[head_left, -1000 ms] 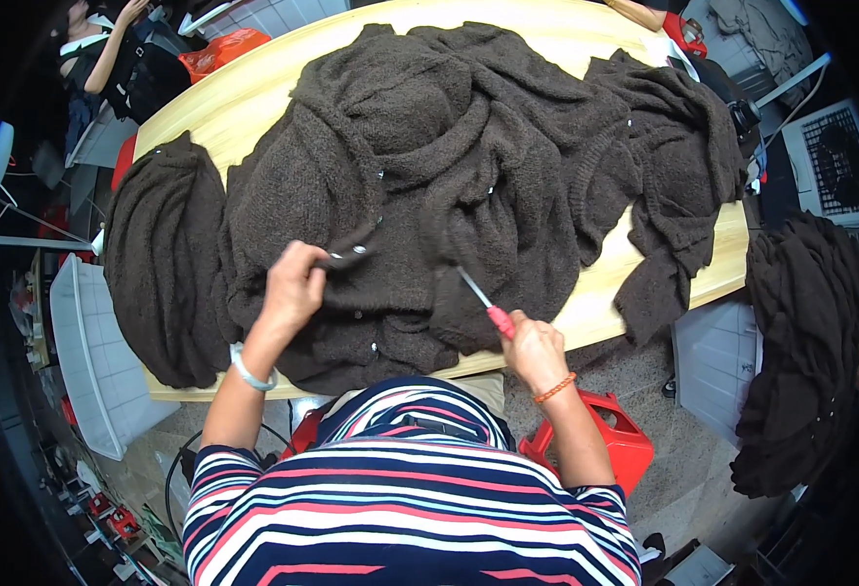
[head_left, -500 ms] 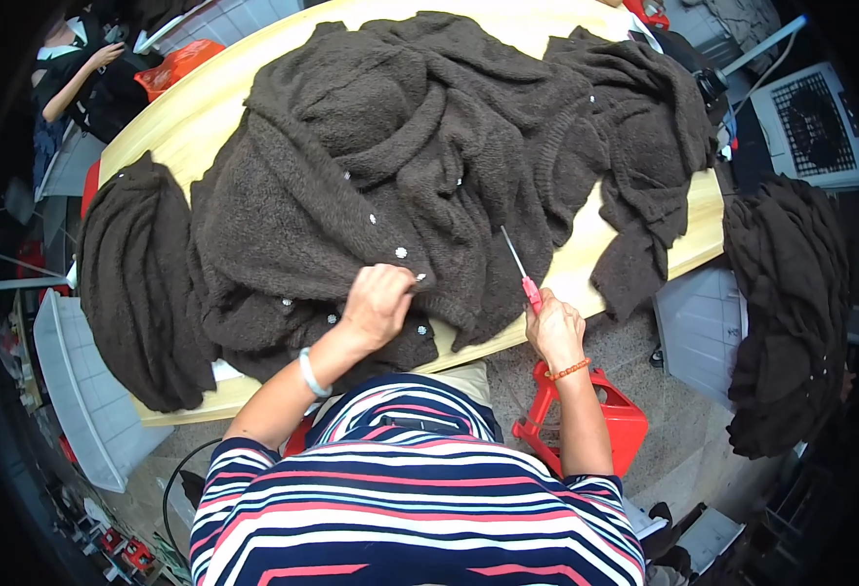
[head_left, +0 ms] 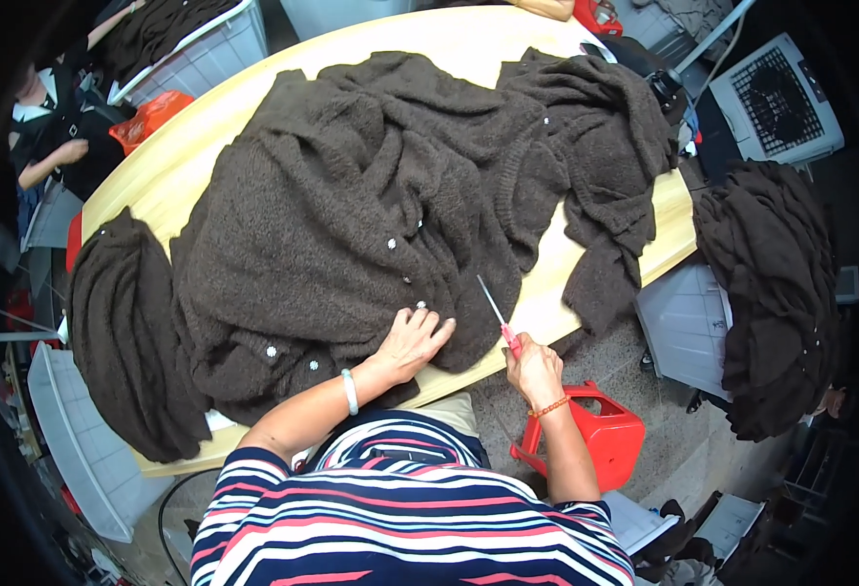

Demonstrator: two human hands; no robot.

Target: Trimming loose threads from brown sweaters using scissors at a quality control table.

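A dark brown knitted cardigan [head_left: 273, 225] lies rumpled across the middle of the table, with several pale, jewel-like buttons showing. On its near edge rests my left hand [head_left: 413, 344], palm down and fingers spread, the fingertips beside a button [head_left: 421, 305]. My right hand [head_left: 535, 372], just off the table's near edge, is closed round the pink-red handle of what look like slim scissors [head_left: 509, 337]. Their thin metal blade points up and left over the cloth, and my fingers hide most of the handle.
More brown knitwear [head_left: 131, 342] drapes over the table's left end, and another pile [head_left: 771, 293] hangs over a pale bin at right. The wooden table [head_left: 644, 264] curves round. A red stool [head_left: 605, 439] stands by my right arm. Another person's hand [head_left: 70, 152] shows at far left.
My left hand has gone from pinching the cardigan's edge at a button to lying spread on it. That edge has shifted and folded. The whole view has tilted slightly.
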